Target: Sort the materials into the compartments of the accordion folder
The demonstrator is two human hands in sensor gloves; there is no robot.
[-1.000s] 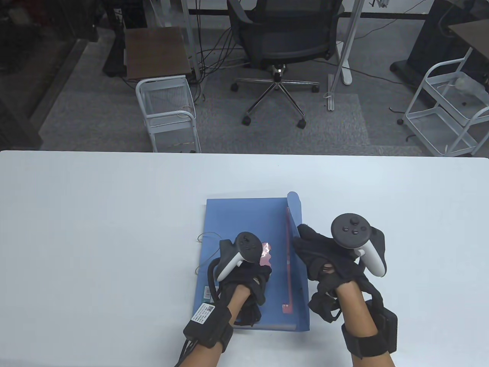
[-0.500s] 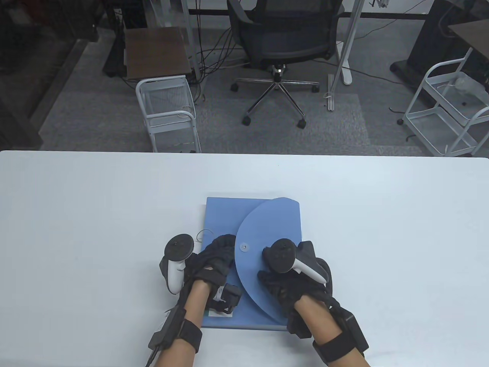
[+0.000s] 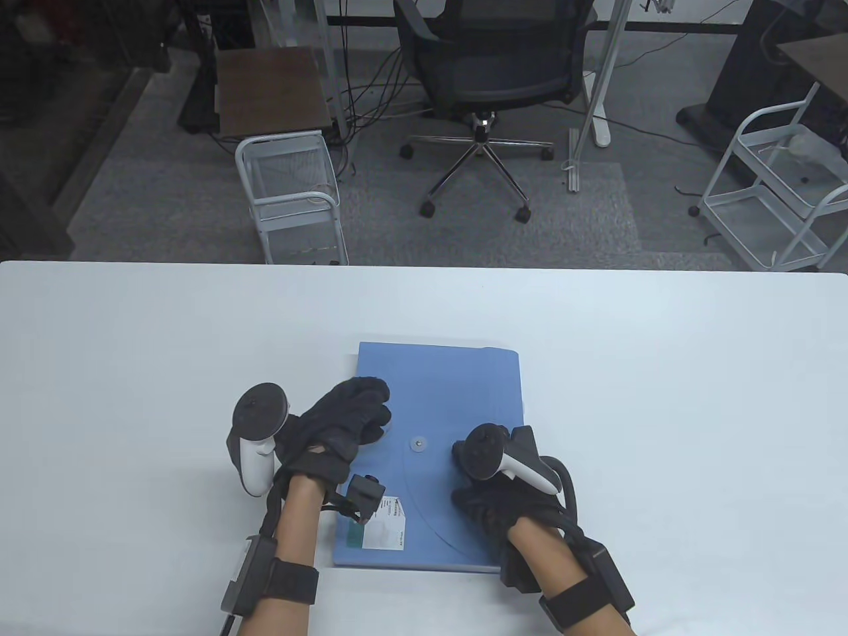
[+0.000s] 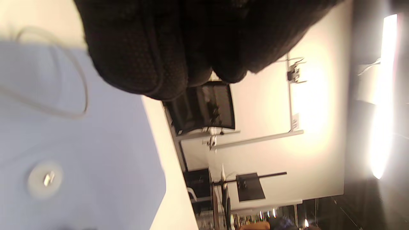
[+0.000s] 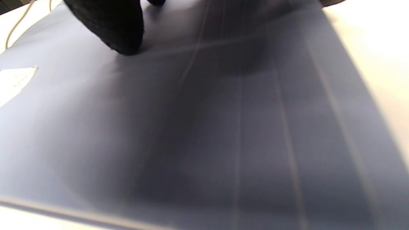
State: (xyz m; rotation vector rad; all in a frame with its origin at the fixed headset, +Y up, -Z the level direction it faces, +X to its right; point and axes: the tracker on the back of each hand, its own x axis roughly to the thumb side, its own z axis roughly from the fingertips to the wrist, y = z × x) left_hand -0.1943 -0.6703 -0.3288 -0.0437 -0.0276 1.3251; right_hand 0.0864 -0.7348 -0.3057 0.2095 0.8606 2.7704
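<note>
The blue folder (image 3: pixel 457 391) lies flat and closed, low in the middle. It looks light, bendy and smooth; lift its flap edge. The left hand (image 3: pixel 341 424) rests spread on it. The right hand (image 3: pixel 500 507) presses it flat.

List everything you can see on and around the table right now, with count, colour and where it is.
Folder: one, blue, flat on the table's near middle, flap closed.
Button: one, pale, round, on the folder's flap.
String: one, thin, pale, looped at the folder's left side.
Label: one, white, folder's near-left corner.
Table: one, white.
Office chair: one, black, behind the table.
Wire carts: two, white, on the floor, left and right.
Left hand: black glove, resting on the folder's left side.
Right hand: black glove, resting on the flap.
</note>
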